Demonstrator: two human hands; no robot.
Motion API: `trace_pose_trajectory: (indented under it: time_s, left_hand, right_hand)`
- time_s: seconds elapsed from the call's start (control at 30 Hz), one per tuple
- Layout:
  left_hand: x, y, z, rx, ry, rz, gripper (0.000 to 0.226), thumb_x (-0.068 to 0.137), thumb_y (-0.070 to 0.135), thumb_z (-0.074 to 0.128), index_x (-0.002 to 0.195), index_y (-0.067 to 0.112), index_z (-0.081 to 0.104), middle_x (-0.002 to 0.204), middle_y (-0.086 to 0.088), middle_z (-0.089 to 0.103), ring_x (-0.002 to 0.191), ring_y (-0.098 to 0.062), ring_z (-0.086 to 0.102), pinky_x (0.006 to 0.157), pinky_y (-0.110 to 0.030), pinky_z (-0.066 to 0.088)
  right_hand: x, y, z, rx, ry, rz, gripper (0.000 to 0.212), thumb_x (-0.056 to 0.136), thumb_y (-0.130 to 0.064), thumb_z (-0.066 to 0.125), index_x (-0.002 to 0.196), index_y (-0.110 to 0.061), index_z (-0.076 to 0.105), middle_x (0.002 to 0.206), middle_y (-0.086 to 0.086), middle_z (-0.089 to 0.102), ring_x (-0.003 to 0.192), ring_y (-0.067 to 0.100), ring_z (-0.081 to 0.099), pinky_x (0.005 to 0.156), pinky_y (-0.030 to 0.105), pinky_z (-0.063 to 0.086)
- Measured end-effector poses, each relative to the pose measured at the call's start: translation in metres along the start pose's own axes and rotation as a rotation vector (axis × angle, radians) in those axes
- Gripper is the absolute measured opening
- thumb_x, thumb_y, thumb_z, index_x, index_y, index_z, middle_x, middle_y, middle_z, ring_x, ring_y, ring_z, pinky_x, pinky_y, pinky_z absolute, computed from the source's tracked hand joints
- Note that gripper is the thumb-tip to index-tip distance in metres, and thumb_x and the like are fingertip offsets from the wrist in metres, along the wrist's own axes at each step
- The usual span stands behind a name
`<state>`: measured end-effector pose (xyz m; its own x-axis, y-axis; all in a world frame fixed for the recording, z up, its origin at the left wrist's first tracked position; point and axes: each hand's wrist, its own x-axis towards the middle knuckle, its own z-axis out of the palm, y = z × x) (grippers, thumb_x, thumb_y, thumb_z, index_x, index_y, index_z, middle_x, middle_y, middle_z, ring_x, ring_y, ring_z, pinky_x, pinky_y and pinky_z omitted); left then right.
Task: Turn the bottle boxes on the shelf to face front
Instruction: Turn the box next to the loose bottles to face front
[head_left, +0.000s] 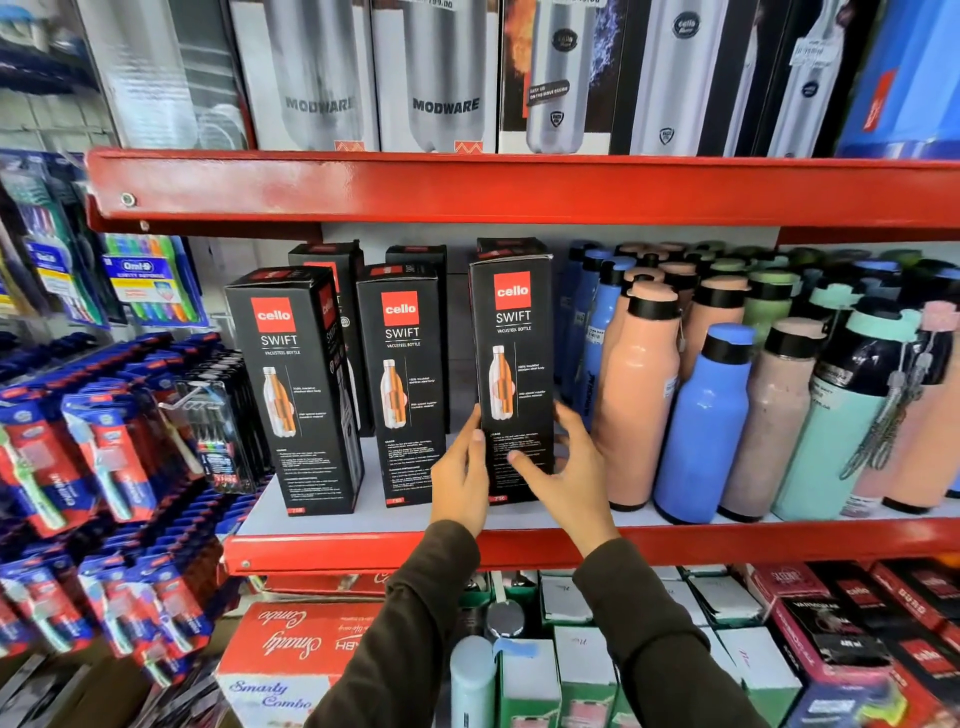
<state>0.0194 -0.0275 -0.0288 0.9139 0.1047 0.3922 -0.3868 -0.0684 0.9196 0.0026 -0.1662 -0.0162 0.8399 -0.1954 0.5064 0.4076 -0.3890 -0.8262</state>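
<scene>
Behind the front row of black boxes we see further boxes of the same kind, mostly hidden, with only their tops and upper edges showing. We cannot read the small white print on the lower half of any box; it is blurred. The upper shelf's cartons are cut off at the frame's top edge, and the far-right bottles blur into one another.

Both our forearms, in dark sleeves, rise from the lower edge toward the middle shelf. Our left hand presses flat against the left side of the right-hand box, thumb on its front edge. Our right hand wraps the box's lower right corner, thumb lying across the front face and fingers curled round the side. The box is thus clamped between the two hands, upright near the shelf's front lip, its "cello SWIFT" face toward us.

Two matching boxes stand to its left: the middle box faces front; the left box is turned slightly, showing its right side panel.

All three are tall rectangular cardboard cartons, matte black with a red logo square. The shelf has a glossy red metal lip and a pale deck. Smooth cylindrical bottles in peach, blue and mint with black collars stand just beside the held box.
</scene>
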Motion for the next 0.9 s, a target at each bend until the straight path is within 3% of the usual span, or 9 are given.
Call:
trace_pose_trajectory:
  time_s: [0.07, 0.17, 0.3, 0.37, 0.5, 0.63, 0.77, 0.83, 0.9]
  left_hand:
    - [-0.002, 0.005, -0.001, -0.106, 0.001, -0.042, 0.030, 0.100, 0.046, 0.037, 0.120, 0.062, 0.053, 0.119, 0.007, 0.066, 0.119, -0.010, 0.060, 0.110, -0.038, 0.045]
    - [-0.006, 0.009, -0.002, -0.156, 0.035, -0.024, 0.032, 0.097, 0.050, 0.035, 0.114, 0.060, 0.060, 0.123, 0.006, 0.068, 0.122, -0.011, 0.061, 0.108, -0.046, 0.047]
    - [-0.009, 0.014, -0.002, -0.172, 0.048, -0.006, 0.033, 0.101, 0.043, 0.036, 0.114, 0.050, 0.066, 0.117, 0.018, 0.069, 0.118, -0.003, 0.063, 0.106, -0.044, 0.050]
    - [-0.010, 0.016, -0.001, -0.156, 0.047, 0.007, 0.032, 0.102, 0.041, 0.037, 0.113, 0.047, 0.066, 0.114, 0.018, 0.070, 0.115, 0.000, 0.063, 0.104, -0.038, 0.051]
    - [-0.009, 0.019, 0.002, -0.030, 0.074, 0.090, 0.035, 0.103, 0.037, 0.038, 0.130, 0.031, 0.060, 0.131, 0.007, 0.064, 0.124, 0.000, 0.056, 0.108, -0.021, 0.044]
    - [0.004, 0.016, 0.002, 0.125, 0.046, 0.078, 0.045, 0.104, 0.019, 0.039, 0.148, 0.012, 0.038, 0.152, -0.005, 0.043, 0.142, -0.015, 0.038, 0.117, -0.026, 0.029]
    - [0.011, 0.009, -0.005, 0.130, -0.016, 0.004, 0.048, 0.102, 0.015, 0.044, 0.149, 0.013, 0.035, 0.148, -0.004, 0.049, 0.137, -0.019, 0.046, 0.112, -0.027, 0.037]
    - [0.012, 0.005, -0.008, 0.133, -0.001, 0.009, 0.046, 0.100, 0.014, 0.048, 0.145, 0.014, 0.041, 0.136, -0.001, 0.058, 0.129, -0.018, 0.054, 0.101, -0.020, 0.041]
    - [0.011, 0.002, -0.009, 0.119, 0.028, 0.017, 0.045, 0.099, 0.013, 0.051, 0.143, 0.012, 0.045, 0.132, -0.003, 0.061, 0.125, -0.015, 0.057, 0.100, -0.020, 0.042]
  right_hand:
    - [0.001, -0.002, 0.000, -0.025, -0.010, -0.012, 0.083, 0.066, -0.039, 0.085, 0.135, -0.050, 0.040, 0.126, -0.020, 0.061, 0.117, 0.004, 0.059, 0.097, 0.038, 0.054]
    - [0.004, -0.008, 0.002, -0.044, 0.008, -0.037, 0.088, 0.058, -0.040, 0.090, 0.126, -0.061, 0.037, 0.121, -0.029, 0.060, 0.115, -0.006, 0.058, 0.096, 0.028, 0.053]
    - [0.005, -0.010, 0.009, -0.036, 0.083, -0.048, 0.091, 0.055, -0.042, 0.091, 0.132, -0.039, 0.042, 0.125, -0.016, 0.062, 0.117, 0.001, 0.058, 0.097, 0.028, 0.051]
    - [0.006, -0.009, 0.010, -0.022, 0.101, -0.040, 0.091, 0.054, -0.044, 0.089, 0.132, -0.037, 0.043, 0.122, -0.017, 0.064, 0.115, -0.001, 0.059, 0.095, 0.027, 0.051]
    - [0.010, -0.009, 0.005, -0.004, 0.077, -0.019, 0.092, 0.053, -0.038, 0.089, 0.131, -0.042, 0.042, 0.117, -0.030, 0.061, 0.112, -0.010, 0.058, 0.089, 0.011, 0.047]
    - [0.012, -0.010, 0.000, 0.016, 0.004, -0.015, 0.098, 0.052, -0.037, 0.086, 0.137, -0.041, 0.038, 0.116, -0.045, 0.052, 0.114, -0.019, 0.050, 0.086, -0.003, 0.039]
    - [0.012, -0.011, -0.007, 0.006, -0.096, -0.009, 0.095, 0.055, -0.038, 0.082, 0.126, -0.071, 0.029, 0.117, -0.054, 0.046, 0.115, -0.025, 0.045, 0.087, -0.003, 0.040]
    - [0.012, -0.006, -0.008, 0.019, -0.138, -0.006, 0.100, 0.062, -0.034, 0.079, 0.138, -0.065, 0.023, 0.125, -0.053, 0.041, 0.120, -0.025, 0.042, 0.097, 0.005, 0.040]
    - [0.012, -0.001, -0.009, 0.033, -0.165, 0.004, 0.103, 0.069, -0.026, 0.079, 0.152, -0.045, 0.021, 0.134, -0.042, 0.039, 0.126, -0.019, 0.041, 0.107, 0.018, 0.039]
